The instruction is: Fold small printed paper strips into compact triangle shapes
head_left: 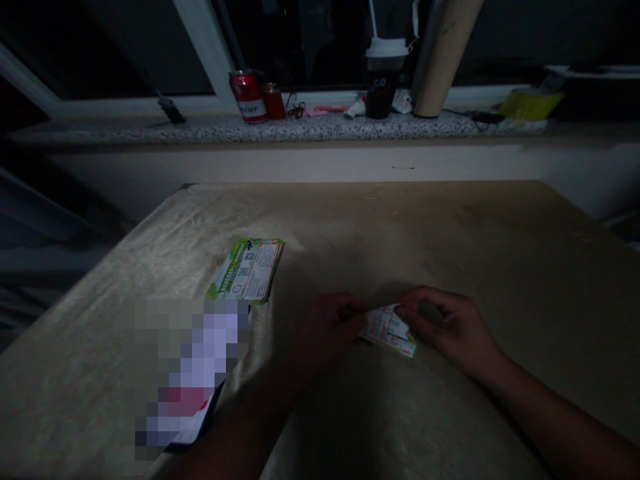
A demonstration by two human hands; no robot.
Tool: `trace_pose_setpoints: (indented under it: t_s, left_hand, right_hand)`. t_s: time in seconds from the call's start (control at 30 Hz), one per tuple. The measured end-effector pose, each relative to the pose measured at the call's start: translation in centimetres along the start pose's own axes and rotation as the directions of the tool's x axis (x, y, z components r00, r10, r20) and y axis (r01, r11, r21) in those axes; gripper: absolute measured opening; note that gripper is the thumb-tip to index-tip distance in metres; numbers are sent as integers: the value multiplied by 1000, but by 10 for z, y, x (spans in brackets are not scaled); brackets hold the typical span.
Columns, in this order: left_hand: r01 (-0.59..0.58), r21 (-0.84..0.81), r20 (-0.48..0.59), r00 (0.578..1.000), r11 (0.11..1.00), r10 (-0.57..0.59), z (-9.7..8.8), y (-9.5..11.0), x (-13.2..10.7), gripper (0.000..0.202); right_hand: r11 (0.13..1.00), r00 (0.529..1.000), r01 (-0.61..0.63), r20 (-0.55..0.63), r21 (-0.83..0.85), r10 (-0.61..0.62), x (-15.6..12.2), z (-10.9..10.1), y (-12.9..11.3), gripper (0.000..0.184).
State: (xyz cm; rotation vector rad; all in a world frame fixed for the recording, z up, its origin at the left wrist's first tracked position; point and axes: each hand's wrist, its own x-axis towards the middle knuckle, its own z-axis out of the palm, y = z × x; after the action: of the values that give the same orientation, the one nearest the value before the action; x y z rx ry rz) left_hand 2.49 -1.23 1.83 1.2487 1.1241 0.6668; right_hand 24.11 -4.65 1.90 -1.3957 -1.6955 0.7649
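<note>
A small folded printed paper (389,330) is held just above the beige table (450,240), near its front middle. My left hand (330,330) pinches the paper's left edge with closed fingers. My right hand (445,323) pinches its upper right corner, fingers curled. A green and white printed leaflet (247,270) lies flat on the table to the left of my hands, untouched. The scene is dim.
A blurred-out flat item (193,370) lies at the front left of the table. On the stone windowsill (150,130) behind stand a red can (247,97), a small red jar (274,101), a lidded drink cup (383,77), a cardboard tube (445,53) and a yellow packet (530,103).
</note>
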Motion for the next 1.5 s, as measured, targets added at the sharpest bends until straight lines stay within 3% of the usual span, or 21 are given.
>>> trace_pose_setpoints:
  t_s: [0.1,0.17,0.23,0.3,0.37,0.43,0.6,0.73,0.87,1.1,1.5]
  left_hand:
    - [27,-81,-33,999,996,-29,1,-2,2,11]
    - [53,-80,-44,997,995,-57,2,-3,3,17]
    - [66,-4,-46,997,998,-66,1,-5,3,25]
    - [21,192,-60,998,981,-10,0,-4,2,30]
    - [-82,482,-43,992,872,118,-2,-2,-2,26]
    - [-146,710,36,985,689,172,-5,2,-5,21]
    - [-205,831,122,974,517,190,-14,7,-11,24]
    - [-357,841,253,924,407,288,-21,8,-13,27]
    - [-488,784,384,867,384,319,-23,7,-11,27]
    - [-435,781,360,900,448,245,-22,3,-7,15]
    - [-492,763,411,870,418,274,-23,7,-9,15]
  right_hand:
    - [996,998,55,-24,-64,-56,1,-1,8,19]
    - [976,986,165,35,-142,-162,2,-2,13,24]
    - [935,956,283,145,-213,-256,2,-3,15,28]
    - [897,921,360,252,-257,-298,3,-3,15,29]
    - [878,898,390,326,-277,-296,3,-2,14,27]
    - [872,887,399,361,-284,-288,3,-2,13,28]
    - [862,870,425,388,-276,-304,1,-2,10,30]
    - [857,855,441,414,-265,-311,2,-2,8,22]
    - [846,855,455,402,-279,-328,2,-2,8,29]
    - [844,845,457,433,-280,-314,2,-3,8,27]
    - [843,840,469,430,-264,-332,1,-4,1,20]
